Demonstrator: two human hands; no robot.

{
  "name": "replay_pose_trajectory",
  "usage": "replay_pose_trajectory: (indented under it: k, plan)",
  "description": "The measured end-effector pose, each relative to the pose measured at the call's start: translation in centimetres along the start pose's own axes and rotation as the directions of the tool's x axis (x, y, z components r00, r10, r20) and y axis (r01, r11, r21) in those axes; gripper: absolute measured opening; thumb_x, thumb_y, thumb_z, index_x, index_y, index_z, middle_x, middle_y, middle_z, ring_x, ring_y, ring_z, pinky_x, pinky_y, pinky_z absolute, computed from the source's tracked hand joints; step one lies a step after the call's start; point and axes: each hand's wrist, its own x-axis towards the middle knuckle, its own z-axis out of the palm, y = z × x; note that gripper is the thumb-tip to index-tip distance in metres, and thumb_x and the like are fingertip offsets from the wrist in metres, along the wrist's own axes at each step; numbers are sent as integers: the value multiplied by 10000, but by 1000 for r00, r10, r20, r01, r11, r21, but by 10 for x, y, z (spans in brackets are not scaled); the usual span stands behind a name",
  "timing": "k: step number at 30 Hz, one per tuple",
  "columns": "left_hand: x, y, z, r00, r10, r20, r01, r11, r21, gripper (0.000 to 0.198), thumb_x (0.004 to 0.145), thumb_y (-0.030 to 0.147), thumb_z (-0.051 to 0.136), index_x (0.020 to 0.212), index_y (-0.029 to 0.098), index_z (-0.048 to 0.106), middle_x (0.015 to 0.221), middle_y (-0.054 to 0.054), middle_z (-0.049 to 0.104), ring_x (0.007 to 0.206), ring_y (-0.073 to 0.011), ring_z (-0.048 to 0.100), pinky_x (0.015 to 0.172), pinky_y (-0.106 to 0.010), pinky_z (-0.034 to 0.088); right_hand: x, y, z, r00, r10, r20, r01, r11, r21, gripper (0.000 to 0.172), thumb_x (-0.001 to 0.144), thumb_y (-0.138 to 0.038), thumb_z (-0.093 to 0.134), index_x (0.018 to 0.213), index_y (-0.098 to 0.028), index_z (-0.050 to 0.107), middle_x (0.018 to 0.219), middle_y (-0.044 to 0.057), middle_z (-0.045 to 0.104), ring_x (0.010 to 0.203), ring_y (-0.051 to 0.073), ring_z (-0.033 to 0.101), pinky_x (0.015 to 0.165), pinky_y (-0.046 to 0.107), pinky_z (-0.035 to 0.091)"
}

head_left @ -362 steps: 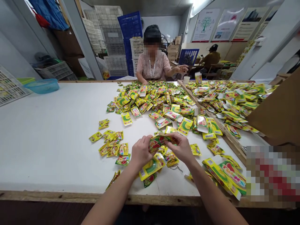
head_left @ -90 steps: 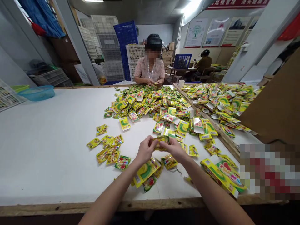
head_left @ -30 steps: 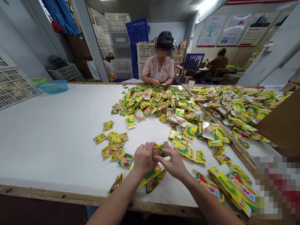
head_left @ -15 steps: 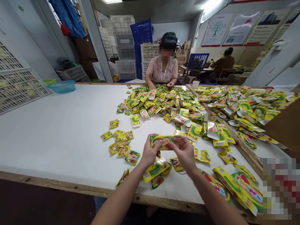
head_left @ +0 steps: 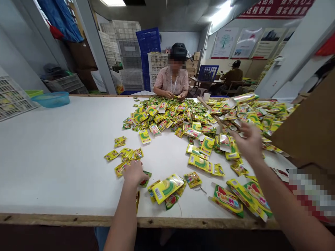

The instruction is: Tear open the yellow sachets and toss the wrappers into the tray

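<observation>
Yellow foil sachets (head_left: 120,168) are overlapped by the left hand (head_left: 134,173) near the worktop's (head_left: 52,167) front edge; its fingers are curled down, and any grip cannot be told. The right hand (head_left: 248,141) is held up empty, fingers spread, near the wooden divider strip (head_left: 210,111).

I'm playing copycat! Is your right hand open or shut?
Open: the right hand is spread wide in the air above the yellow sachets, and nothing shows in its grip.
</observation>
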Motion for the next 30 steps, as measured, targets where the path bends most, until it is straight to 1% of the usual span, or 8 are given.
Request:
replay_pose_trajectory:
  k: [3,5,7,13,17,21,25,30]
  plan:
    - [1,1,3,998,59,34,-59,998,22,396,559,243,662,949,210,606,1161,-137,574,1051,-295,565,772,-329,457,-58,2,23,686,-211,696,159,977,140,276,700,-291,636,969,-239,673,1033,73,677,923,245,632,831,421,488]
    - [2,3,4,996,81,35,-82,996,23,317,569,243,652,883,218,620,1133,-125,591,1031,-285,577,737,-316,460,-93,3,40,415,-242,877,227,961,157,394,644,-144,644,1022,-253,665,1147,68,645,1076,270,577,933,454,432]
    - [3,3,4,994,98,41,-99,995,27,243,575,260,654,813,221,621,1114,-117,605,1036,-292,573,720,-315,456,-115,3,50,295,-207,933,312,943,110,472,585,-46,643,1014,-238,667,1248,81,589,1187,310,488,1006,517,336]
    - [6,4,6,982,160,102,-158,987,-32,132,620,216,618,738,215,559,894,-50,673,834,-232,629,631,-281,431,-115,-3,50,388,-258,885,373,922,105,167,597,-36,608,682,-180,617,763,55,652,843,223,567,748,345,434]
    - [6,11,9,957,245,-154,-283,904,-321,134,700,250,559,828,211,548,799,-26,664,777,-203,618,682,-293,443,-106,-16,55,595,-103,797,-41,987,158,180,644,-190,640,822,-194,610,638,-26,573,572,117,478,544,233,369]
    - [-2,33,14,881,269,-390,-474,490,-732,250,735,438,543,798,197,530,725,9,589,630,-139,560,611,-253,444,-108,-31,67,629,74,774,-466,833,298,216,582,-278,701,669,-186,527,608,-40,540,524,92,458,505,228,364]
    - [-19,67,27,859,268,-437,-503,284,-816,260,766,443,519,720,190,478,659,40,481,571,-100,469,561,-223,407,-122,-40,73,562,232,794,-767,505,395,408,495,-368,790,795,-181,587,778,-2,636,680,133,579,652,278,478]
    - [-32,105,40,791,295,-535,-611,420,-671,202,815,354,488,695,192,466,679,20,483,646,-129,477,625,-257,410,-134,-47,72,343,200,918,-935,167,313,439,511,-509,778,744,-182,599,662,-33,614,597,97,567,593,240,491]
